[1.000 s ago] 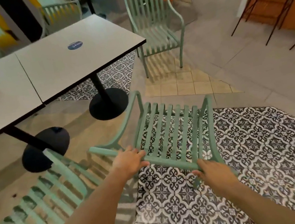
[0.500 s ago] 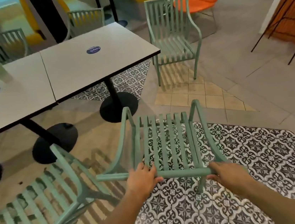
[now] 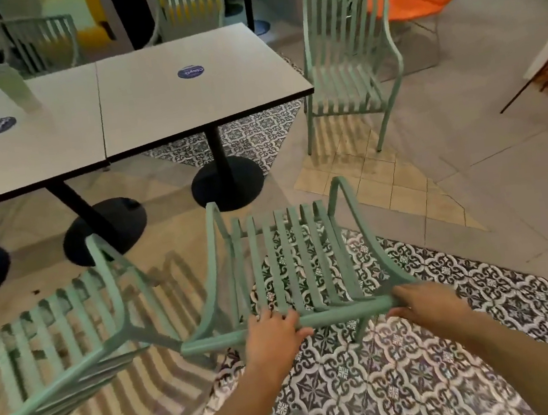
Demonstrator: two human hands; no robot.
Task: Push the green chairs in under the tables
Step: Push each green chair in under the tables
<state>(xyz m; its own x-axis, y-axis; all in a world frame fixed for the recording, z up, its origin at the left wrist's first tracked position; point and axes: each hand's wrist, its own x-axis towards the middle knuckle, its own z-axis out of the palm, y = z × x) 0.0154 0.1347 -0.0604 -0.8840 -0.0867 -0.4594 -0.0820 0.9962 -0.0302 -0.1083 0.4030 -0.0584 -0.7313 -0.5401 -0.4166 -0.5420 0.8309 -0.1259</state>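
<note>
I see two pale worktop slabs (image 3: 155, 94) joined edge to edge on black pedestal bases, with patterned floor tiles (image 3: 452, 323) below me. The green chair (image 3: 293, 260) I hold stands on those tiles, well short of the worktop, its seat facing the nearer pedestal. A second green chair (image 3: 57, 337) sits just left. My left hand (image 3: 274, 335) and right hand (image 3: 426, 306) both clasp the chair's top rail.

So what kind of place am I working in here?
Most likely a cafe or canteen seating area: two white pedestal tables pushed together, matching green slatted metal chairs, and round blue stickers on the tabletops.
</note>
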